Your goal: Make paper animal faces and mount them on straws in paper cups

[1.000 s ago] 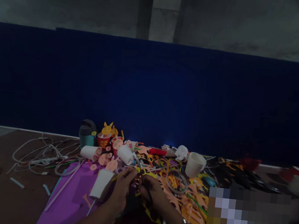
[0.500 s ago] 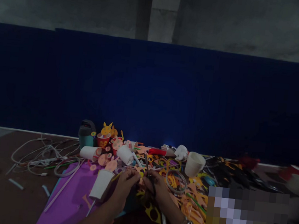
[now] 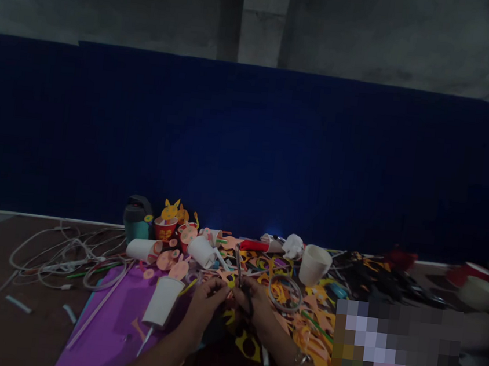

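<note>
In the head view my left hand (image 3: 203,307) is closed in a pinch on a small yellow paper piece (image 3: 231,284). Beside it, my right hand (image 3: 257,309) grips a pair of scissors (image 3: 238,260), blades pointing up and away from me. The fingertips of both hands almost meet around the yellow piece, so much of it is hidden. Left of my left hand, a white paper cup (image 3: 162,302) stands with a thin white stick below it. Yellow paper with round holes (image 3: 249,345) lies beneath my right wrist.
Purple sheets (image 3: 104,314) spread to the left, with coiled white cables (image 3: 53,256) beyond. Orange and yellow paper scraps (image 3: 310,341) cover the right side. A teal bottle (image 3: 136,227), red cups (image 3: 165,230) with paper animal cutouts and a cream cup (image 3: 315,266) stand behind, before a blue partition (image 3: 248,148).
The view has shifted slightly, so the scene sits a little further left. The yellow piece shows less between my fingers. Both hands keep nearly the same pose.
</note>
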The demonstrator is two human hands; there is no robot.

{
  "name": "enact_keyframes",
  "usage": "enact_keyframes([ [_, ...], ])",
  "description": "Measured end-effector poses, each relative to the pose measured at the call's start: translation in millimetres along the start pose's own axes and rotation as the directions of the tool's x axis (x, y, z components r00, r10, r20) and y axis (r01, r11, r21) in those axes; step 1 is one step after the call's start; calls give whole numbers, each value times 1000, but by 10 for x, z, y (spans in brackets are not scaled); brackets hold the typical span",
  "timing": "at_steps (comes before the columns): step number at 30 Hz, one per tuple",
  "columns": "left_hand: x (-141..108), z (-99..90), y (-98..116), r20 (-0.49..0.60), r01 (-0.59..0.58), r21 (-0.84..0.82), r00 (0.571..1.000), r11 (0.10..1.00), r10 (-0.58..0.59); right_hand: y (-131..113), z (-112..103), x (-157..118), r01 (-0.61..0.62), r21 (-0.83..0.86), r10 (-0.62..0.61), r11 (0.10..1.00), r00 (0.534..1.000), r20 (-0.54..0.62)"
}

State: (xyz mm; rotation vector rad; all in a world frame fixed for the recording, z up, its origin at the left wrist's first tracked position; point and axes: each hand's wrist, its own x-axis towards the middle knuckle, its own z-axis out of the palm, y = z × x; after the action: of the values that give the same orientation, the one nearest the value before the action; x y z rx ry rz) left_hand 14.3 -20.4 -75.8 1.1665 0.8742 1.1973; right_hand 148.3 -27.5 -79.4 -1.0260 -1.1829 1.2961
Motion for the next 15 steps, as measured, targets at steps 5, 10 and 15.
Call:
enact_keyframes([
  [5, -22, 1, 56, -33, -18, 6, 999, 1000, 18, -56, 13, -32, -17, -18, 18, 1000, 998, 56],
  [10, 8, -6, -2, 29, 0, -6, 1000, 1000, 1, -112, 46, -38, -22, -10, 23, 1000, 999, 27],
  [15, 4, 7, -9, 39, 21, -22, 999, 1000, -21, -84, 39, -33, -8, -8, 8, 1000, 1000, 12],
])
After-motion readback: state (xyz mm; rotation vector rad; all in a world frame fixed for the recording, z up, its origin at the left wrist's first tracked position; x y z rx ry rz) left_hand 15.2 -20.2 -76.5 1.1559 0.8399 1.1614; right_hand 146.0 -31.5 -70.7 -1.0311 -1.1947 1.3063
